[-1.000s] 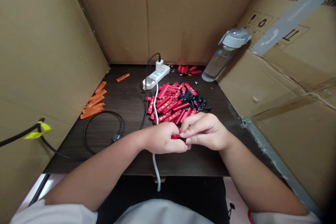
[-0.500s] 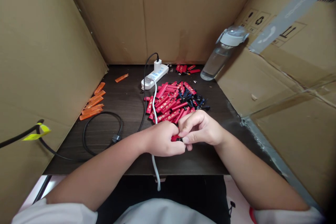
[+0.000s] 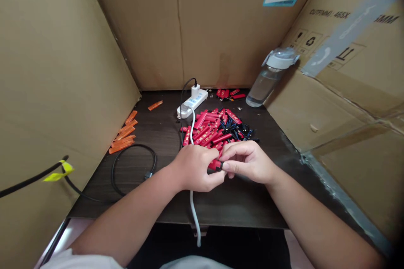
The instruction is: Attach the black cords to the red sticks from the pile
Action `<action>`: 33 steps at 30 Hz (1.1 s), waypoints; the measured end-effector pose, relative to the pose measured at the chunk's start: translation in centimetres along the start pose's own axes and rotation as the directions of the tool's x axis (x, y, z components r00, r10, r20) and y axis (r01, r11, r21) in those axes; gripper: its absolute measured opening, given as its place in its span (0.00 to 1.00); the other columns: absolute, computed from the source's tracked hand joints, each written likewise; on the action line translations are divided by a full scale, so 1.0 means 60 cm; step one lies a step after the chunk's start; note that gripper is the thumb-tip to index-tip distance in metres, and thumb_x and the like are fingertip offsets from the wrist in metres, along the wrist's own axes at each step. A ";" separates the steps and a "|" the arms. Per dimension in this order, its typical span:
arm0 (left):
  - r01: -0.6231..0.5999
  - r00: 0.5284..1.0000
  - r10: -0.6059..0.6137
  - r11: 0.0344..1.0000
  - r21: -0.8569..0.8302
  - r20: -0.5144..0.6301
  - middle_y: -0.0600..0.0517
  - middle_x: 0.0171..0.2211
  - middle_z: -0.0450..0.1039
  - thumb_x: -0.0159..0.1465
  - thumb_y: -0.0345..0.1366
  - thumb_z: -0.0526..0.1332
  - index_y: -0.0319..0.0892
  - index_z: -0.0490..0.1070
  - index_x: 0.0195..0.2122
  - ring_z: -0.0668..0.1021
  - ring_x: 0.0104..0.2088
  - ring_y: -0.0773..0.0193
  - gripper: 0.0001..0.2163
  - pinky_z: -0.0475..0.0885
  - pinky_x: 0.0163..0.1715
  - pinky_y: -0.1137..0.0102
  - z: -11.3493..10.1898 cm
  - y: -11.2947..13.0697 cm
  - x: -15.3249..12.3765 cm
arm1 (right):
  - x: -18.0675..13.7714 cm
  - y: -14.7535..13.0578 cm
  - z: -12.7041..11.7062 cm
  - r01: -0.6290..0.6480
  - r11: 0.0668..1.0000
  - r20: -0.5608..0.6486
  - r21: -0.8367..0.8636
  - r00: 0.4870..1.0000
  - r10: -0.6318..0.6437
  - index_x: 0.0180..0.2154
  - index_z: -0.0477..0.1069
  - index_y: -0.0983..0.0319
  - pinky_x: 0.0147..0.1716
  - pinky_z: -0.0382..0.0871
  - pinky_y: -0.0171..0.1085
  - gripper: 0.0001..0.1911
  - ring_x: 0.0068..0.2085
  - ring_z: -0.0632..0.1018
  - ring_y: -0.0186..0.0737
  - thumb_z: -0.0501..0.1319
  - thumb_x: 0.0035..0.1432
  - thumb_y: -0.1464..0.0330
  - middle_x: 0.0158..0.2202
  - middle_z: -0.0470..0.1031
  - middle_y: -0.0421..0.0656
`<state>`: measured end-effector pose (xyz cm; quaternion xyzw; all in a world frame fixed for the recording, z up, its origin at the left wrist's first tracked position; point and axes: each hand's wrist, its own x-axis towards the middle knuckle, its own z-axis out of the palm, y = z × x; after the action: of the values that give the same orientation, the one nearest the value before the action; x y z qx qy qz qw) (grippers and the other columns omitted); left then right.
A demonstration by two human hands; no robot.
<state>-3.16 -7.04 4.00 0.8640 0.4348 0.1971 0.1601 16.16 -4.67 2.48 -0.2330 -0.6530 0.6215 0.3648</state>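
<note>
A small flat red piece with a black end [image 3: 215, 164], shaped like a lighter, is held between my two hands near the front of the table. My left hand [image 3: 195, 169] is closed round its red body. My right hand [image 3: 250, 162] pinches at the black end with thumb and forefinger; the fingertips partly hide it. Just beyond my hands lies a heap of similar red pieces [image 3: 206, 128] with gold print. Several black and blue parts [image 3: 236, 129] are on the heap's right side.
A white power strip [image 3: 193, 104] with a plug and cables stands behind the heap. Orange translucent pieces [image 3: 124, 135] lie at left near a looped black cable [image 3: 155, 157]. A water bottle [image 3: 267, 82] stands back right. Cardboard walls [image 3: 151, 29] enclose the dark table [image 3: 240, 206].
The whole view has shifted, with the scene sitting lower and slightly farther right. More of the red piece shows between my hands, which stay together on it.
</note>
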 end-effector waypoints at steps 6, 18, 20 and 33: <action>0.348 0.924 -0.337 0.937 0.037 -0.181 0.48 0.36 0.76 0.68 0.46 0.48 0.43 0.64 0.49 0.78 0.35 0.59 0.16 0.66 0.33 0.69 -0.043 -0.086 0.013 | 0.006 -0.005 -0.027 -0.094 0.964 -0.253 -0.250 0.967 0.029 0.28 0.74 0.67 0.21 0.70 0.31 0.14 0.19 0.73 0.32 0.66 0.54 0.60 0.17 0.72 0.41; 0.827 0.549 -0.799 0.476 0.300 -0.245 0.34 0.50 0.66 0.63 0.37 0.52 0.37 0.72 0.47 0.75 0.46 0.43 0.16 0.71 0.41 0.56 -0.032 -0.206 0.016 | 0.017 0.027 -0.059 -0.124 0.619 -0.315 -0.775 0.926 -0.210 0.27 0.76 0.64 0.25 0.66 0.34 0.15 0.24 0.73 0.35 0.58 0.59 0.62 0.23 0.75 0.42; 0.838 0.529 -0.806 0.446 0.314 -0.266 0.35 0.52 0.64 0.62 0.35 0.53 0.38 0.72 0.48 0.72 0.50 0.42 0.16 0.70 0.44 0.54 -0.028 -0.207 0.018 | 0.017 0.029 -0.063 -0.113 0.572 -0.294 -0.812 0.926 -0.235 0.28 0.76 0.63 0.26 0.65 0.34 0.14 0.25 0.73 0.35 0.58 0.59 0.63 0.24 0.75 0.42; 0.766 0.642 -0.659 0.572 0.293 -0.391 0.33 0.46 0.68 0.62 0.35 0.55 0.34 0.72 0.47 0.71 0.50 0.42 0.15 0.68 0.46 0.55 -0.037 -0.208 0.014 | 0.017 0.032 -0.068 -0.084 0.494 -0.227 -0.866 0.944 -0.238 0.29 0.76 0.63 0.31 0.66 0.34 0.13 0.28 0.76 0.36 0.57 0.61 0.66 0.26 0.76 0.42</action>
<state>-12.34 1.01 0.51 0.5945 0.7954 0.1153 -0.0235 18.36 -1.03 0.63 -0.4509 -0.8179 0.1463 0.3262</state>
